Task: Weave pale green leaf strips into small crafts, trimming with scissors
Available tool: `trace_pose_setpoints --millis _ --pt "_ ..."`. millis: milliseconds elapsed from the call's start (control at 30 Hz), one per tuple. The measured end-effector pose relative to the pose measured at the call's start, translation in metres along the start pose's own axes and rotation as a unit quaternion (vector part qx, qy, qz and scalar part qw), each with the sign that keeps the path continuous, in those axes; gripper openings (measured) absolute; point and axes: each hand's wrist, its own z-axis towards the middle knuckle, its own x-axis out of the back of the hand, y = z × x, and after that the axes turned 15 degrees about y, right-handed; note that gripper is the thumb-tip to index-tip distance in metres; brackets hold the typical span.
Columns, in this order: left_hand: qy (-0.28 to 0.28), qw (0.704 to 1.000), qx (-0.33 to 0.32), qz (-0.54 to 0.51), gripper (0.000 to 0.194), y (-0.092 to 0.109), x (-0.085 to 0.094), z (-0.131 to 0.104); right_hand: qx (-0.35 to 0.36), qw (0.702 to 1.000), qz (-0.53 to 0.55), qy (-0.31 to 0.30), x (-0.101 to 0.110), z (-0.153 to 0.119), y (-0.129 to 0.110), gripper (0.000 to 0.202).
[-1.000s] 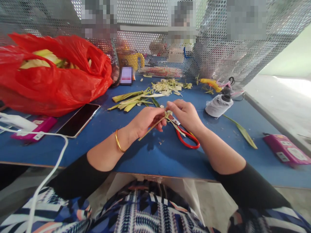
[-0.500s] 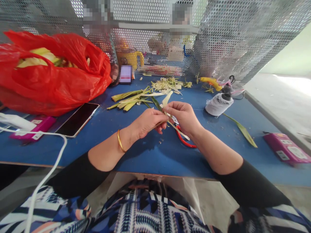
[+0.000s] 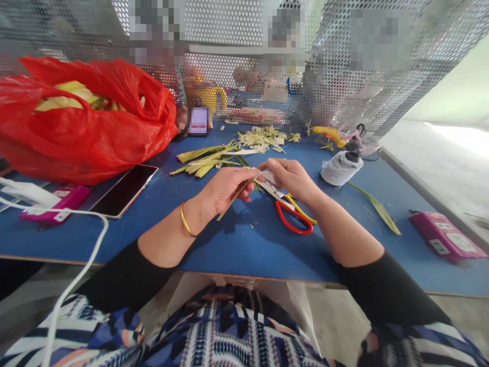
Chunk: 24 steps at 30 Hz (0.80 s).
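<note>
My left hand is closed on a thin bundle of leaf strips whose ends stick out below the palm. Touching the same strips near the fingertips, my right hand pinches a pale strip. Scissors with red and yellow handles lie on the table just under my right hand, their blades partly covered. Behind my hands are long green-yellow husk leaves and a heap of pale scraps. A white thread spool stands to the right.
A red plastic bag of leaves fills the left, beside a dark phone and a purple packet. A single leaf and another purple packet lie right. A perforated metal screen stands behind.
My right fingers have shifted along the strips, and the pale leaf no longer stands up above them. The strips in my left hand now point down-left. More of the scissors, including the yellow handle, shows.
</note>
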Motion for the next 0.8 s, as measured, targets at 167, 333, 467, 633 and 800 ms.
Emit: trace_pose_setpoints --millis 167,333,467,633,800 --pt "0.089 0.995 -0.029 -0.017 0.014 -0.005 -0.001 0.008 0.081 0.991 -0.099 0.039 0.012 0.008 0.01 0.031" --pt "0.103 0.99 -0.009 -0.093 0.006 -0.005 0.0 0.009 0.204 0.923 -0.205 0.255 0.005 0.001 0.005 0.017" --pt "0.088 0.985 -0.027 -0.144 0.014 -0.005 0.0 0.009 0.181 0.964 -0.155 0.122 -0.014 -0.017 -0.001 0.032" --pt "0.097 0.981 -0.043 -0.161 0.017 -0.008 -0.005 0.007 -0.043 0.999 -0.009 -0.014 -0.039 -0.029 0.009 0.029" --pt "0.101 0.977 -0.023 -0.186 0.016 -0.01 -0.005 0.01 -0.13 0.983 0.126 -0.035 -0.045 -0.03 0.01 0.022"
